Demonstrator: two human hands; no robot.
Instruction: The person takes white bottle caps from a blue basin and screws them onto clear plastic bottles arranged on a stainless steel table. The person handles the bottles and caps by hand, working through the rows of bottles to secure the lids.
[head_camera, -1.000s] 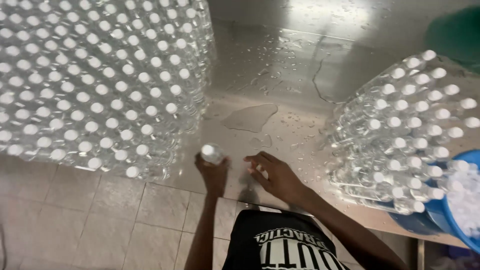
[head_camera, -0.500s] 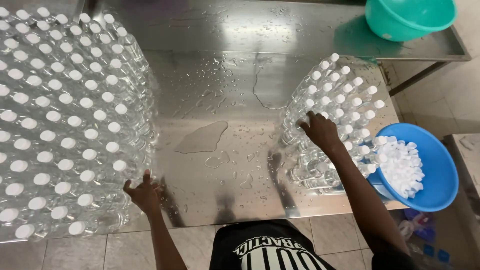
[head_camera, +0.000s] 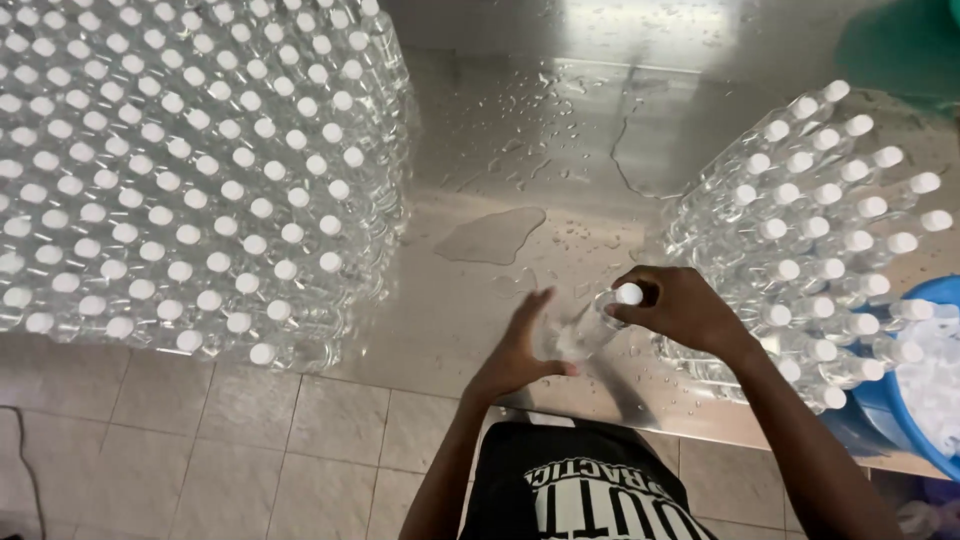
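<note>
The right hand (head_camera: 685, 308) closes its grip on the white cap of a clear plastic bottle (head_camera: 590, 325), tilted over the wet steel tabletop (head_camera: 560, 120) between the two stacks. The left hand (head_camera: 520, 345) is open, fingers spread, its palm against the bottle's body. To the left stands a large block of upright white-capped clear bottles (head_camera: 190, 170), seemingly the finished pile. To the right a smaller leaning heap of capped bottles (head_camera: 810, 230) remains, so much work looks done and a fair share left. A blue basin of white caps (head_camera: 925, 375) sits at the right edge.
</note>
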